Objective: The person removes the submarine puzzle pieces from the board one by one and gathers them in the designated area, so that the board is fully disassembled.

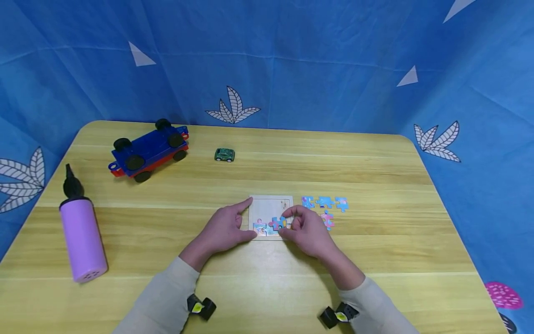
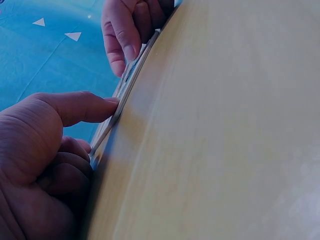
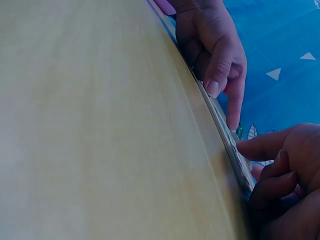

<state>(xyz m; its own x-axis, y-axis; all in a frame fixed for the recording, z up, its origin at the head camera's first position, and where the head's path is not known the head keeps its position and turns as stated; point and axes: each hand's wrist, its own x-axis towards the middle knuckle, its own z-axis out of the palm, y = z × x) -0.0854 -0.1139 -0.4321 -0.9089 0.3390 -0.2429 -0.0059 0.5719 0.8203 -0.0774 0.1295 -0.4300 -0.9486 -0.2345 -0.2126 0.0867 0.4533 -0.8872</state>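
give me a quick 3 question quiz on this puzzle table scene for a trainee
1. True or false: the left hand rests at the left edge of the puzzle tray.
2. Which thing stands at the table's left side? A) purple pump B) green toy car C) blue and red toy vehicle
3. Fill in: the loose puzzle pieces lie to the ____ of the tray.

Key
1. True.
2. A; the pump stands upright, near the left edge.
3. Right; the right hand pinches a puzzle piece over the tray's lower part.

beige long sleeves, black wrist cameras with yellow stickers
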